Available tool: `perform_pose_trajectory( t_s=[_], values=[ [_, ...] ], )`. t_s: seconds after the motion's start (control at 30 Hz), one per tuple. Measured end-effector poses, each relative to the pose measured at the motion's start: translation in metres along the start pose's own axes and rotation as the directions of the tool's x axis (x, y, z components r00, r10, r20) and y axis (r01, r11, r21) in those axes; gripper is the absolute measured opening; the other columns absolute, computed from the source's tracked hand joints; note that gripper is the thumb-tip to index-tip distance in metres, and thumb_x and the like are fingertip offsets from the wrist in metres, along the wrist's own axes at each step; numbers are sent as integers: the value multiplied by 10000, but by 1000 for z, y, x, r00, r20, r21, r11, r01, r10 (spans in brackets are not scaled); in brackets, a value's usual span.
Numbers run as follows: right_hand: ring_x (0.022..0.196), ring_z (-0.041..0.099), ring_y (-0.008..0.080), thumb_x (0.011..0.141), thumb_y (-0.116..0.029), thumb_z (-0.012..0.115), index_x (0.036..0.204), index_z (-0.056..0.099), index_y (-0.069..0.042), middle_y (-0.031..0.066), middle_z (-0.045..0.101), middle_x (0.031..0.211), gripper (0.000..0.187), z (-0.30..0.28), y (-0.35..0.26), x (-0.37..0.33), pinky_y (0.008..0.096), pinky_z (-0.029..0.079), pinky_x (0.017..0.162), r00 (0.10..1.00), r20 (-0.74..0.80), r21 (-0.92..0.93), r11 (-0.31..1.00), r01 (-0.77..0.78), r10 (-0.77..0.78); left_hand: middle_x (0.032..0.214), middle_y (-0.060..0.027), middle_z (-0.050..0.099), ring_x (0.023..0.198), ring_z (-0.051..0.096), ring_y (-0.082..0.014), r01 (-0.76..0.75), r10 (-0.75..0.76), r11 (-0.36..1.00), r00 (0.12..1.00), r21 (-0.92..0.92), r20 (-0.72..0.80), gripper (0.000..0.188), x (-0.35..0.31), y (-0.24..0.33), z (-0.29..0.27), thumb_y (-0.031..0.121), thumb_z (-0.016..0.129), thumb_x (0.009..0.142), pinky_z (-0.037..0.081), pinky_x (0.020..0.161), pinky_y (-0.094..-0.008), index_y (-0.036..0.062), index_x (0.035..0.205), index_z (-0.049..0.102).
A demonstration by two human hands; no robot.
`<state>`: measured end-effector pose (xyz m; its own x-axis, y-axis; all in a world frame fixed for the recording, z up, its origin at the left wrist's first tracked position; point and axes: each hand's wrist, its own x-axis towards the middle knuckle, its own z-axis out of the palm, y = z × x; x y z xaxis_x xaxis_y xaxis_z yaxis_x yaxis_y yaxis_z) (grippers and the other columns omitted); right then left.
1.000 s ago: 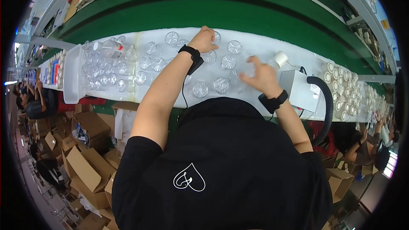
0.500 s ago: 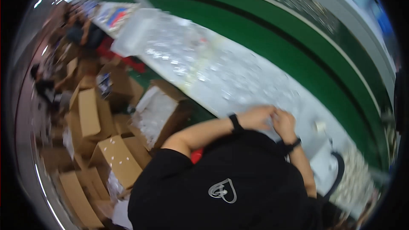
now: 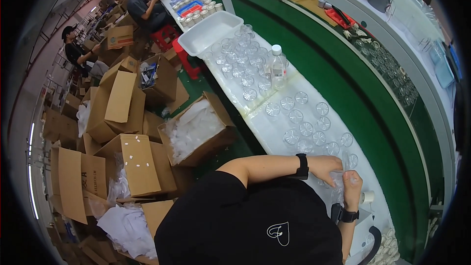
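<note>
My left hand (image 3: 325, 168) and my right hand (image 3: 352, 186) meet over the white work table (image 3: 262, 124). Between them is a clear plastic piece (image 3: 337, 180), crumpled or shiny-looking, its exact kind hard to make out. Fingers of both hands are closed around it. Just past my hands stand several clear round pieces with radiating lines (image 3: 305, 129), like small glass or plastic cups. A small white roll or cylinder (image 3: 367, 197) lies beside my right wrist.
More clear round pieces (image 3: 238, 71), a white-capped bottle (image 3: 278, 67) and a white tub (image 3: 208, 34) occupy the table farther off. Cardboard boxes (image 3: 119, 95) crowd the left floor; one open box holds white plastic (image 3: 196, 126). Two people sit far left. A green belt (image 3: 365, 125) runs to the right.
The view has turned and sharpened from a blur, so the table and boxes sit differently in it. My hands stay together, with the clear plastic now visible between them.
</note>
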<state>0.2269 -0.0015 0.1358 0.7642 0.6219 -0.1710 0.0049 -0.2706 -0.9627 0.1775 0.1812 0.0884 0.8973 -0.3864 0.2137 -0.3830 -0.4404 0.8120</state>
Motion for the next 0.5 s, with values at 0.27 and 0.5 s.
perform_pose_trajectory(
  t_s=[0.27, 0.5],
  values=[
    [647, 427, 54, 881, -199, 600, 770, 564, -19, -45, 513, 684, 214, 3, -9, 10, 201, 363, 601, 994, 90, -157, 984, 81, -67, 906, -155, 594, 860, 558, -345, 47, -47, 997, 999, -55, 16, 140, 0, -7, 2, 82, 575, 763, 448, 773, -393, 11, 879, 607],
    [664, 384, 56, 893, -229, 572, 744, 525, -27, -47, 466, 688, 255, -1, -1, 10, 208, 331, 599, 1000, 16, 44, 999, 8, -9, 767, -168, 597, 756, 569, -375, 43, -44, 999, 962, -11, -270, 146, -5, 3, -1, 122, 525, 774, 456, 703, -428, -2, 792, 601]
  ],
)
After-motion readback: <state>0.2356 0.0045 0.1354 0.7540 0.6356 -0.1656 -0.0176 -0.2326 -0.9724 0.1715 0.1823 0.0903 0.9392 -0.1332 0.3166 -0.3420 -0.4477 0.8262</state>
